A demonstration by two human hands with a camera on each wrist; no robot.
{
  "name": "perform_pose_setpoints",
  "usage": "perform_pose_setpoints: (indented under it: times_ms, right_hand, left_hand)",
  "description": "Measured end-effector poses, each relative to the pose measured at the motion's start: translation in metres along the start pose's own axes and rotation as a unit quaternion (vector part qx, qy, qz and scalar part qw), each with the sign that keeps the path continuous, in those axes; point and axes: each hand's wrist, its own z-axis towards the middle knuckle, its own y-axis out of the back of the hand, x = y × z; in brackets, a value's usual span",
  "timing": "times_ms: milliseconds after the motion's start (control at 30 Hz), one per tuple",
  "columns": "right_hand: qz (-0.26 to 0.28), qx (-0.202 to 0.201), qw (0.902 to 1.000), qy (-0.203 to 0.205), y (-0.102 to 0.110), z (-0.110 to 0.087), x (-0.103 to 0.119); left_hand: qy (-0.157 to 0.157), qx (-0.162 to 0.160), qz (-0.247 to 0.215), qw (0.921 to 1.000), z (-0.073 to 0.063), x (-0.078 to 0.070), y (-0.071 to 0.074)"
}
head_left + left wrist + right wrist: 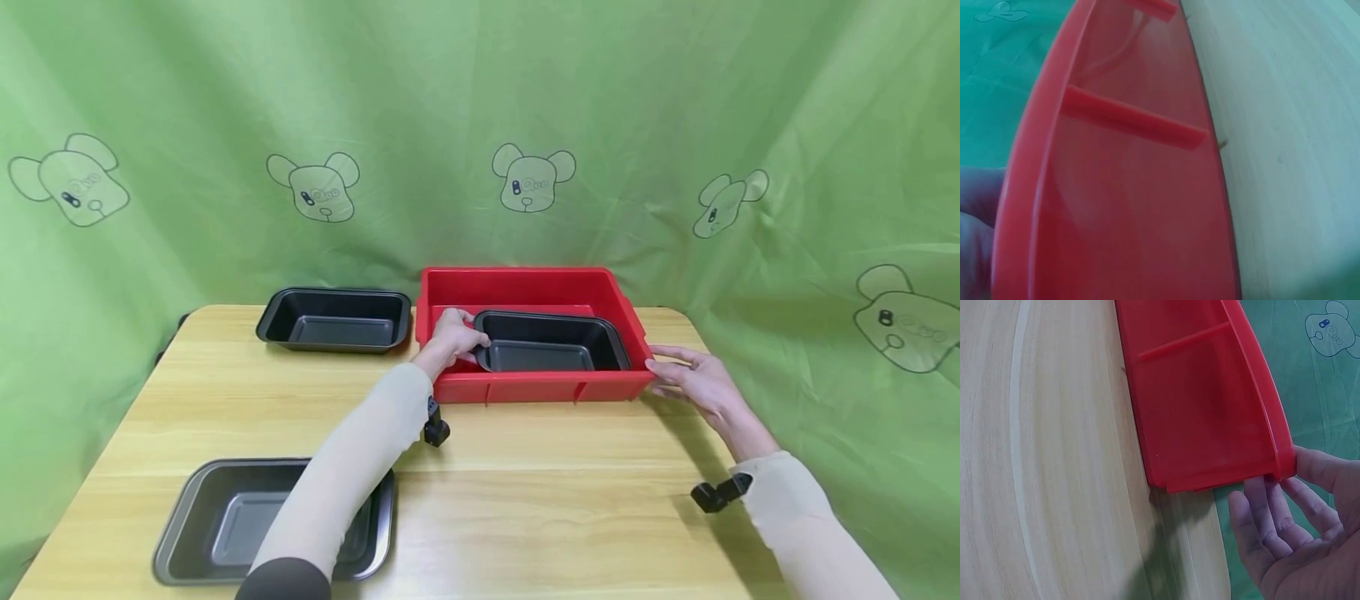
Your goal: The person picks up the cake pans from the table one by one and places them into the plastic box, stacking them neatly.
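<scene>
A black loaf pan (540, 357) sits inside a red plastic bin (532, 388) at the back of the table. My left hand (453, 337) reaches over the bin's front wall and grips the pan's left end. In the left wrist view the bin's wall hides most of that hand, with only part of the fingers (975, 250) showing past the rim. At the bin's front right corner, my right hand (1310, 525) holds the rim, its thumb on the lip and its fingers curled below.
A second black loaf pan (333, 321) stands left of the bin. Nearer, a larger grey baking pan (232, 521) lies on the wooden table (540, 500), partly covered by my left sleeve. A green curtain (435, 100) hangs behind the table.
</scene>
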Motion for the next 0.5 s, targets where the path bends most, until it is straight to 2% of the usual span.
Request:
perform_pose_setpoints:
  times_ms: [200,500]
  right_hand:
    - [-0.004,-0.003,1.0,-0.001,-0.0005,0.0002,-0.0004]
    - [-0.011,-0.004,0.9999,-0.001,-0.0013,-0.0004,0.0001]
  left_hand:
    - [0.012,0.0,0.014,0.9998,0.001,0.0013,0.0002]
    - [0.013,0.033,0.034,0.9988,0.0015,0.002,0.0027]
